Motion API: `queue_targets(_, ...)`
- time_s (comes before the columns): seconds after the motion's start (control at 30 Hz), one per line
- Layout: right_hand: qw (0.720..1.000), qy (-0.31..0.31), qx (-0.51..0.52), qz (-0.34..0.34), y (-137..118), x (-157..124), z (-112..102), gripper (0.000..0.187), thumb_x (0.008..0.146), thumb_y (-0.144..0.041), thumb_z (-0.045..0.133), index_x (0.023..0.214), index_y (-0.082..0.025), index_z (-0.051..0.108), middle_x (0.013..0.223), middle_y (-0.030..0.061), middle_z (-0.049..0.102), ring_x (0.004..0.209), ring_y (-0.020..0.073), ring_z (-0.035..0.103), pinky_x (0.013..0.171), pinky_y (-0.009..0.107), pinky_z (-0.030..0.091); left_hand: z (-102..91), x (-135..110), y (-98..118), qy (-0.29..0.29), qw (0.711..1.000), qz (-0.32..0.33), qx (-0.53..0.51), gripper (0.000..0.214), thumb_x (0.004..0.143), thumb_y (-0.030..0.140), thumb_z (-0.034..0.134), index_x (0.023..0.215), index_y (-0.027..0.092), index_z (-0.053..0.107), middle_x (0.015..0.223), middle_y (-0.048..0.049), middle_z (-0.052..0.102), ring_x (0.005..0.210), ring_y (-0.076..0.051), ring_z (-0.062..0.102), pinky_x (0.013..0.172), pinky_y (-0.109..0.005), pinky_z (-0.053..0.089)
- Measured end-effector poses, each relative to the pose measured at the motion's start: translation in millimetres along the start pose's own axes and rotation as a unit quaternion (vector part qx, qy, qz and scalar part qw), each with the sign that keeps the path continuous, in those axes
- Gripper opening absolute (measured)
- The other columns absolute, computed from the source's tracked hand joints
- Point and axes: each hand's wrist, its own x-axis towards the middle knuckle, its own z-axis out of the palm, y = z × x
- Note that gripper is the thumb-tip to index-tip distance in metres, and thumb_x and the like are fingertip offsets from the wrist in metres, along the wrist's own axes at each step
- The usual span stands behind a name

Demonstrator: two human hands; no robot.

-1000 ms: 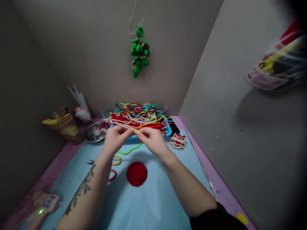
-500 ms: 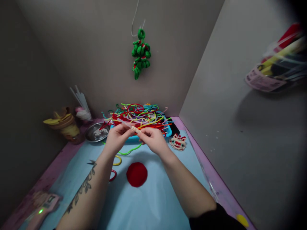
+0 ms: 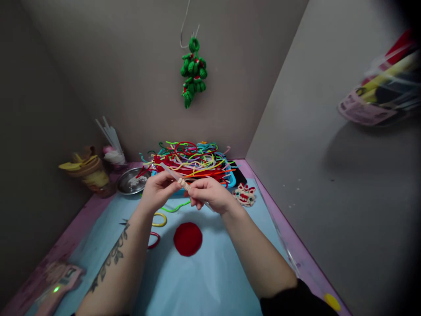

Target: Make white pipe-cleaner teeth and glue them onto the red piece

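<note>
My left hand (image 3: 162, 189) pinches a translucent whitish stick (image 3: 169, 169) just above the blue tray's front edge. Around the stick's middle sits a cream fuzzy coil (image 3: 183, 184), which looks like wound pipe cleaner. The fingers of my right hand (image 3: 210, 193) close on the coil's lower right end, and the stick's other end pokes out beneath them. Both hands are raised over the table, and their fingers partly cover the coil. Below them lies a flat red disc (image 3: 187, 239).
A blue tray (image 3: 232, 180) heaped with colourful pipe cleaners stands behind. Scissors (image 3: 159, 220) lie partly under my left forearm. Around are a metal dish (image 3: 123, 182) with white bits, a pink glue gun (image 3: 62, 285) with a green light, and a lion-face ornament (image 3: 244, 195). A green ornament (image 3: 194, 72) hangs behind.
The stick has tilted more steeply, its lower end now showing below my right hand. My right fingers have shifted and curled under the coil. My left hand has barely moved.
</note>
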Motion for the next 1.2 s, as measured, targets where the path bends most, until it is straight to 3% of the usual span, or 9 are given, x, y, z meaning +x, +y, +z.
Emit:
queue_targets(0.2, 1.0, -0.009, 0.009, 0.002, 1, 1, 0, 0.032, 0.066, -0.043, 0.073, 0.073, -0.012, 0.067, 0.053, -0.0009, 0.062, 0.039, 0.0058, 0.05, 0.039, 0.017, 0.037, 0.4, -1, 4, -0.012, 1.0, -0.005, -0.011, 0.024, 0.066, 0.038, 0.075, 0.073, 0.017, 0.066, 0.068, -0.003, 0.065, 0.056, -0.012, 0.057, 0.052, -0.022, 0.046)
queue_targets(0.43, 0.997, 0.05, -0.031, -0.041, 0, 1, 3, 0.028, 0.069, -0.042, 0.07, 0.069, -0.014, 0.063, 0.054, -0.0017, 0.06, 0.041, 0.0061, 0.049, 0.042, 0.018, 0.038, 6.0, 0, 11, 0.01, 0.998, -0.037, 0.056, 0.019, 0.074, 0.034, 0.068, 0.07, 0.016, 0.065, 0.06, -0.0001, 0.062, 0.049, -0.009, 0.05, 0.046, -0.019, 0.039)
queue_targets(0.57, 0.983, 0.125, -0.105, -0.084, -1, 1, 8, 0.025, 0.073, -0.039, 0.065, 0.068, -0.015, 0.062, 0.056, -0.0024, 0.057, 0.047, 0.007, 0.048, 0.046, 0.019, 0.039, 10.4, 0, 16, 0.033, 0.994, -0.058, 0.081, 0.02, 0.075, 0.034, 0.066, 0.069, 0.015, 0.064, 0.059, 0.0004, 0.061, 0.048, -0.008, 0.047, 0.044, -0.018, 0.037)
queue_targets(0.77, 0.925, 0.234, -0.251, -0.164, 5, 2, 12, 0.023, 0.08, -0.036, 0.059, 0.07, -0.016, 0.063, 0.058, -0.003, 0.055, 0.054, 0.0088, 0.047, 0.051, 0.02, 0.035, 13.9, 0, 16, 0.055, 0.991, -0.087, 0.082, 0.021, 0.075, 0.034, 0.066, 0.071, 0.014, 0.065, 0.055, 0.002, 0.058, 0.048, -0.007, 0.045, 0.044, -0.018, 0.035)
queue_targets(0.93, 0.877, 0.273, -0.338, -0.206, 8, 1, 14, 0.023, 0.084, -0.033, 0.056, 0.073, -0.016, 0.066, 0.061, -0.0026, 0.059, 0.055, 0.009, 0.048, 0.054, 0.021, 0.034, 17.7, -1, 16, 0.068, 0.99, -0.093, 0.076, 0.021, 0.077, 0.034, 0.065, 0.07, 0.014, 0.065, 0.054, 0.0029, 0.055, 0.048, -0.007, 0.044, 0.044, -0.017, 0.033)
queue_targets(1.2, 0.791, 0.317, -0.476, -0.217, 11, 0, 16, 0.019, 0.089, -0.027, 0.051, 0.083, -0.02, 0.067, 0.077, 0.0012, 0.069, 0.071, 0.014, 0.061, 0.066, 0.022, 0.039, 28.0, -2, 4, 0.107, 0.988, -0.11, 0.015, 0.022, 0.077, 0.035, 0.065, 0.068, 0.015, 0.061, 0.048, 0.0045, 0.051, 0.045, -0.006, 0.042, 0.044, -0.018, 0.032)
